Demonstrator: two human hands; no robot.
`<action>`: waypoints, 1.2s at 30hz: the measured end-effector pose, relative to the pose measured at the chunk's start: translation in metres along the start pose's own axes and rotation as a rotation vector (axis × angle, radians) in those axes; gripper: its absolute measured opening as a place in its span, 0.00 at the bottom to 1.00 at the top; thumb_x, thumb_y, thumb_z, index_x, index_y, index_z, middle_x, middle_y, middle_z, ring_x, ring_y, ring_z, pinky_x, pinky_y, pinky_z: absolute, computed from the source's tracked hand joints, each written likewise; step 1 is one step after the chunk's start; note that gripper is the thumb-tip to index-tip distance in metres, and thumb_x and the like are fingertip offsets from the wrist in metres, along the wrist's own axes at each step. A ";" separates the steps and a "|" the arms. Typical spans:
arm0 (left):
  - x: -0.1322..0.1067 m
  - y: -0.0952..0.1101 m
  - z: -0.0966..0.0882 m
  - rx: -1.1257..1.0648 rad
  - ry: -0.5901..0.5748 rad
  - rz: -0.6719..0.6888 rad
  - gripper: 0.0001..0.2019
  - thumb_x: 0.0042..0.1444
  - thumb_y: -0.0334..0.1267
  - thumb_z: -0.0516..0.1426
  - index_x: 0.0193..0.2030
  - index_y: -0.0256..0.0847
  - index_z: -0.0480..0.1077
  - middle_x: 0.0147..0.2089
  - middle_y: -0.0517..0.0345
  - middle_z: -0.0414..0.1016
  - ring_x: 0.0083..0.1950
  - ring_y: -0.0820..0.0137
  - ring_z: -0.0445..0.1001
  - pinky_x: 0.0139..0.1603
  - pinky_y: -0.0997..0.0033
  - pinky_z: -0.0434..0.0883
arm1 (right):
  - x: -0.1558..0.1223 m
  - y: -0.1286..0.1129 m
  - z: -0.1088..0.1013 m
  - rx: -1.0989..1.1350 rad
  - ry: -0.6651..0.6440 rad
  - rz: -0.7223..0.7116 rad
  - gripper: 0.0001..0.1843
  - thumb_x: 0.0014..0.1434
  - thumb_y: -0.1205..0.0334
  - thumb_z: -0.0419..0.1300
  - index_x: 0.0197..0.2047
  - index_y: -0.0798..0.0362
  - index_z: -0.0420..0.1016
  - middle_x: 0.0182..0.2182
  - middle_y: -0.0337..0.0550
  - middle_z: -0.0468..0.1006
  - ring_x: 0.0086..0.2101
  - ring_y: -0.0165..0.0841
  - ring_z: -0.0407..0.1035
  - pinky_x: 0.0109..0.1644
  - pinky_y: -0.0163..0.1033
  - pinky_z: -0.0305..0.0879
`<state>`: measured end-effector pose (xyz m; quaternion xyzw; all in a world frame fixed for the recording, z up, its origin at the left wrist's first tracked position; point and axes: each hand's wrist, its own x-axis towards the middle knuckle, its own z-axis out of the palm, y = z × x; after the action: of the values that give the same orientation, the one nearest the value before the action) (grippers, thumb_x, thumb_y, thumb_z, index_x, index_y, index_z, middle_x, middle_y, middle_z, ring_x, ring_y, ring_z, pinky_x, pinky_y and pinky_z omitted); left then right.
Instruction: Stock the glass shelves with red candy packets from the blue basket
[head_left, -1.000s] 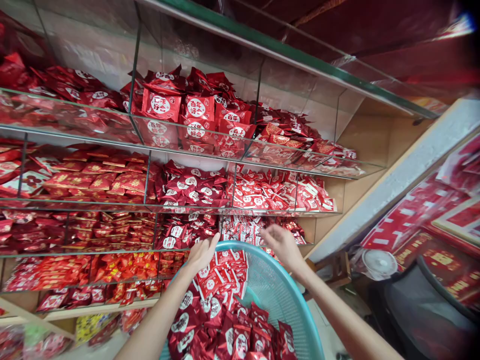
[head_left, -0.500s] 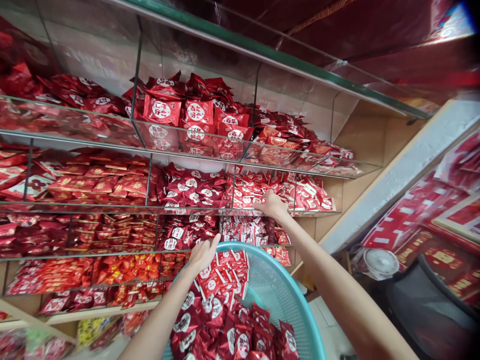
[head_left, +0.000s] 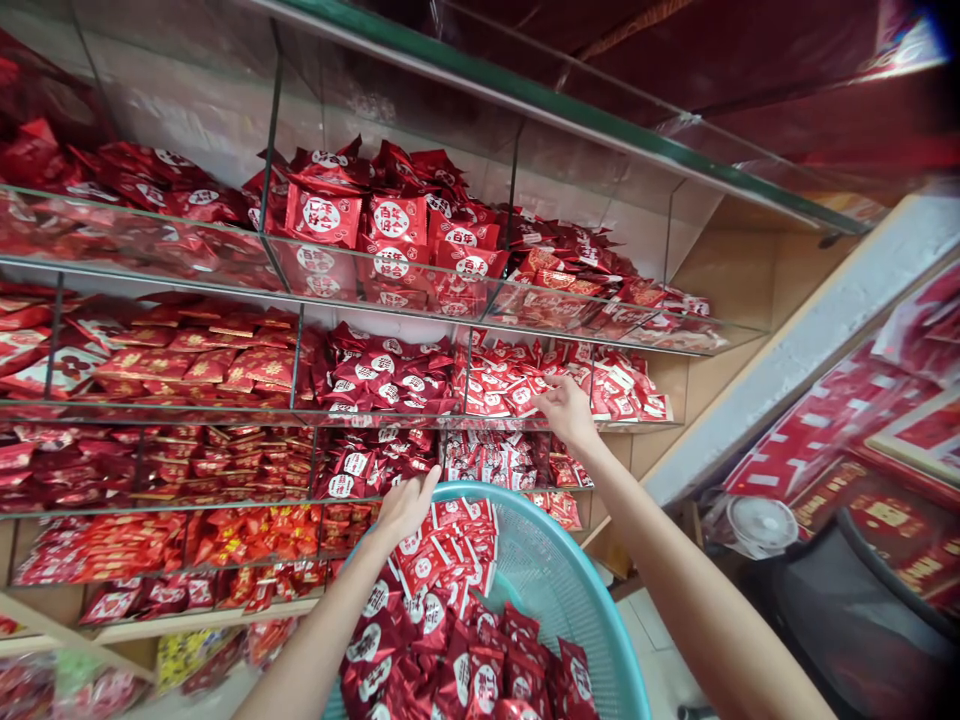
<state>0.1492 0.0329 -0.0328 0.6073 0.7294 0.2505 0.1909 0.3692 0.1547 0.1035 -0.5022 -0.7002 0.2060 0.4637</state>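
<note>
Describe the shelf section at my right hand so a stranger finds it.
On the wall of glass shelves, take the second stocked row down, toward its right end, at the right hand. Its small packets are red and white, unlike the darker round-labelled packs to their left.

Count at this moment.

- Hands: two, both mine, the left hand (head_left: 405, 505) and the right hand (head_left: 566, 410).
- Basket (head_left: 559, 575): one, teal mesh.
- Basket packets (head_left: 442, 640): two kinds, bright red and dark red. They are heaped and overlapping, too many of either for me to count.
- Glass shelves (head_left: 375, 290): at least four stocked tiers. The lowest are blurred, so no firm figure.
- Top tier: three filled compartments, two upright dividers between them.
- Shelf packets (head_left: 390, 215): piled, beyond counting.
- Fan (head_left: 761, 525): one, white.
</note>
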 end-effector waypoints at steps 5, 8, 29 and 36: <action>0.000 0.000 0.000 0.017 -0.002 -0.010 0.37 0.54 0.59 0.28 0.26 0.38 0.70 0.26 0.49 0.74 0.33 0.63 0.72 0.35 0.69 0.61 | -0.029 -0.016 -0.030 0.259 0.028 -0.117 0.22 0.49 0.55 0.58 0.46 0.55 0.63 0.27 0.39 0.70 0.28 0.29 0.65 0.35 0.38 0.64; 0.000 0.000 0.000 0.014 -0.011 0.006 0.36 0.54 0.58 0.28 0.27 0.38 0.70 0.28 0.50 0.75 0.33 0.63 0.72 0.35 0.69 0.61 | -0.061 -0.018 -0.046 0.393 -0.150 -0.046 0.22 0.49 0.54 0.59 0.46 0.54 0.65 0.30 0.40 0.70 0.30 0.29 0.66 0.38 0.40 0.65; -0.001 0.001 -0.002 0.034 -0.010 0.027 0.35 0.55 0.57 0.28 0.27 0.39 0.69 0.29 0.50 0.75 0.34 0.63 0.72 0.34 0.70 0.60 | -0.182 0.106 0.022 0.267 -0.771 0.730 0.07 0.36 0.63 0.62 0.23 0.56 0.71 0.20 0.40 0.70 0.22 0.29 0.64 0.27 0.36 0.64; -0.002 0.002 -0.004 0.020 -0.026 0.015 0.36 0.55 0.58 0.28 0.30 0.38 0.70 0.29 0.50 0.75 0.33 0.65 0.72 0.32 0.70 0.60 | -0.182 0.109 0.019 0.398 -0.766 0.861 0.13 0.37 0.60 0.65 0.26 0.57 0.71 0.24 0.44 0.73 0.25 0.30 0.68 0.34 0.38 0.66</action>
<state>0.1493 0.0308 -0.0284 0.6180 0.7247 0.2365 0.1923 0.4213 0.0399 -0.0687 -0.5342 -0.4993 0.6680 0.1386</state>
